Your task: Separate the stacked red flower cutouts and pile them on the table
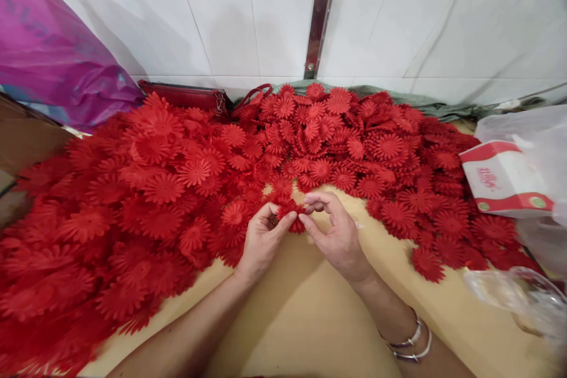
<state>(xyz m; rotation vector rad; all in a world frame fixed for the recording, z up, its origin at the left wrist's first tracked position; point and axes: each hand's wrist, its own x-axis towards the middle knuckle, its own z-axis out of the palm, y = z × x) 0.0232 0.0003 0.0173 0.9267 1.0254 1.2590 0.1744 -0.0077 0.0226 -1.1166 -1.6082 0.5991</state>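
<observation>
A red artificial flower [290,220] with thin, narrow petals is held up between my two hands, above the table's near part. My left hand [264,240] pinches its left side, thumb on top and fingers curled behind. At its right edge, the bent fingers and thumb of my right hand [338,238] close on the petals. My fingers partly cover this flower, so whether it is one layer or several cannot be made out. Loose red flower pieces [163,188] of the same kind lie in a big heap just beyond and left of my hands.
More flower pieces [390,146] spread to the right on the tan tabletop [310,313]. At the right stand a white-and-red box [505,180] and clear plastic packaging [522,295]. A dark red purse [186,94] and a purple bag [57,41] sit before the tiled wall [212,18].
</observation>
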